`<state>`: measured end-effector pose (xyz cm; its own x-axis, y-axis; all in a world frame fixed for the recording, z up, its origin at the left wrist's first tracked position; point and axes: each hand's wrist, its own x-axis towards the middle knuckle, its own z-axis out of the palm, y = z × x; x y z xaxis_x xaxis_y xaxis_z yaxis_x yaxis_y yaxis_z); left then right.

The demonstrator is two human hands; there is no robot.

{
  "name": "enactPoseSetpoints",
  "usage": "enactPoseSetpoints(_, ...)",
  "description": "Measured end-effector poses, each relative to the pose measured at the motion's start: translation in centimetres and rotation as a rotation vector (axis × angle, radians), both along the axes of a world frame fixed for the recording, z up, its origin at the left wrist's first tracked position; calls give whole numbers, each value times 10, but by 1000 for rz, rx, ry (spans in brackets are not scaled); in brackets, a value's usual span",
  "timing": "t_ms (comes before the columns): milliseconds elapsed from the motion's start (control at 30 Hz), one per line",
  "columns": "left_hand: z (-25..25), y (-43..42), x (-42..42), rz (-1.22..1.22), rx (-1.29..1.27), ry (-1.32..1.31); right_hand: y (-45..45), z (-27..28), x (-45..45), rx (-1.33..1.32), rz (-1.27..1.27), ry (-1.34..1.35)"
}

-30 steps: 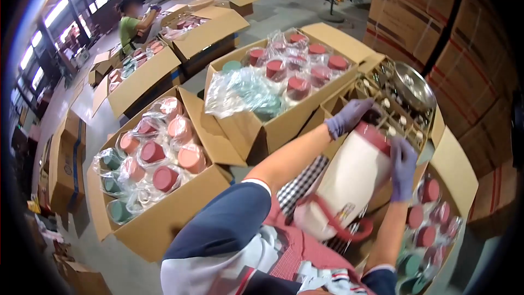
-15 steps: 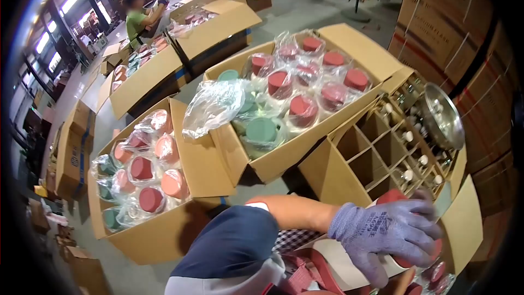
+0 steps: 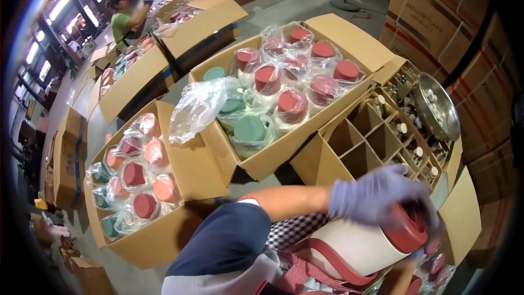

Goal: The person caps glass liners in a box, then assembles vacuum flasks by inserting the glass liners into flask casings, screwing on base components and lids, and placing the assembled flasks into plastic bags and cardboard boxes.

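Observation:
A white vacuum flask (image 3: 352, 246) with a red top and red handle lies tilted across my lap, its top end pointing right. My left hand (image 3: 376, 194), in a purple-grey knit glove, arches over the red top. Motion smears its fingers, so their grip and anything in them are unclear. Below the flask's top end, my gloved right hand (image 3: 417, 254) holds it from beneath, mostly hidden by the flask. A dark hollow shows in the red collar (image 3: 409, 224). Beside my right hand are bagged red-lidded items (image 3: 436, 265).
An open carton (image 3: 305, 155) holds bagged flasks with red and green lids. Another carton (image 3: 202, 177) stands left. A divided box (image 3: 357, 155) has glass pieces in some cells, and a metal bowl (image 3: 456, 123) rests on it. Stacked cartons (image 3: 423, 16) rise right. A person (image 3: 121, 24) works far left.
My left hand has shifted slightly left and up over the flask's top. The flask has turned so its red collar and handle show more. My right hand now shows beneath. The view has shifted slightly.

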<state>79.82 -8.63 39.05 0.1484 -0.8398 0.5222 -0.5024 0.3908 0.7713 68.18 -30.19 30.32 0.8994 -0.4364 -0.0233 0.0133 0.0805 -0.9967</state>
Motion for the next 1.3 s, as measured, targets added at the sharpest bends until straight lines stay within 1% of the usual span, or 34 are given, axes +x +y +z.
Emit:
enactPoseSetpoints(33, 2, 7, 6, -26, 101, 28, 9, -13, 6, 331, -262, 179)
enactPoseSetpoints(100, -24, 33, 5, 0, 70, 70, 7, 12, 11, 236, -191, 7)
enactPoseSetpoints(133, -44, 31, 9, -30, 55, 102, -2, 24, 4, 195, -257, -7)
enactPoseSetpoints(167, -63, 13, 15, 120, -43, -22, -13, 37, -4, 153, -324, -18)
enactPoseSetpoints(200, -81, -6, 21, 292, -129, -139, -15, 54, -6, -329, 0, -320)
enactPoseSetpoints(267, -39, -15, 6, 271, 100, 159, -11, 49, -15, -655, 254, -237)
enactPoseSetpoints(300, -23, -14, -1, 206, 50, -112, -17, 36, -12, -643, 289, -229)
enactPoseSetpoints(333, -8, -13, -8, 148, -37, -364, -30, 15, -7, -590, 220, -257)
enactPoseSetpoints(367, -14, -22, -11, 304, -69, -278, -42, 9, -2, -548, 160, -291)
enactPoseSetpoints(433, -28, -48, -14, 683, -135, -83, -42, 54, -17, -480, 224, -397)
enactPoseSetpoints(500, -37, -30, -12, 593, 59, 224, -38, 55, -17, -574, 395, -502)
enactPoseSetpoints(533, -27, -26, -14, 545, 251, 279, -43, 52, -8, -606, 463, -372)
enactPoseSetpoints(567, -18, -21, -17, 495, 451, 314, -45, 19, 5, -172, 292, -177)
enactPoseSetpoints(600, -17, -23, -20, 464, 431, 274, -70, -29, 18, -511, 154, -411)
enactPoseSetpoints(667, -20, -36, -26, 500, 52, 259, -67, -10, -3, -518, 44, -355)
enactPoseSetpoints(700, -24, -42, -21, 514, -78, 300, -63, -3, -2, -457, 141, -412)
enactPoseSetpoints(733, -27, -41, -10, 482, -65, 171, -59, 5, -1, -389, 241, -463)
enactPoseSetpoints(767, -31, -38, 11, 354, 45, 10, -56, 13, 1, -318, 343, -504)
enactPoseSetpoints(800, -35, -35, 31, 234, 113, -91, -57, 1, 20, 32, 402, -380)
enactPoseSetpoints(833, -40, -38, 45, 231, 112, -99, -58, -11, 38, 399, 389, -259)
enactPoseSetpoints(867, -39, -50, 53, 355, 41, -67, -59, -9, 49, 551, 211, -205)
enactPoseSetpoints(900, -50, -60, 73, 439, -24, 216, -78, -28, 60, 355, 48, -281)
enactPoseSetpoints(933, -63, -68, 101, 309, -62, 503, -97, -49, 67, 162, -112, -345)
enactPoseSetpoints(967, -75, -76, 128, 196, -115, 797, -104, -56, 60, 27, -237, -303)
enactPoseSetpoints(1000, -83, -85, 150, -147, -152, 1072, -112, -63, 49, -109, -357, -261)
enactPoseSetpoints(1033, -93, -100, 149, 479, -152, 921, -118, -88, 47, -285, -328, -84)
enactPoseSetpoints(1067, -154, -92, 199, 449, -219, 1031, -121, -115, 44, -459, -288, 90)
enactPoseSetpoints(1100, -167, -95, 192, 447, -82, 1055, -126, -126, 33, -621, -262, 256)
enactPoseSetpoints(1133, -211, -90, 208, 367, 7, 1078, -134, -136, 25, -789, -213, 387)
enactPoseSetpoints(1167, -241, -81, 221, 483, 93, 901, -144, -154, 17, -1041, -312, 282)
enactPoseSetpoints(1200, -261, -70, 223, 715, 213, 348, -160, -174, 3, -1278, -207, 377)
enactPoseSetpoints(1233, -267, -55, 221, 926, 321, -254, -177, -210, -14, -1376, -93, 413)
enactPoseSetpoints(1267, -268, -48, 209, 1032, 412, -577, -197, -261, -31, -1180, 36, 483)
enactPoseSetpoints(1300, -290, -46, 206, 1022, 392, -657, -192, -256, -28, -1160, 1, 419)
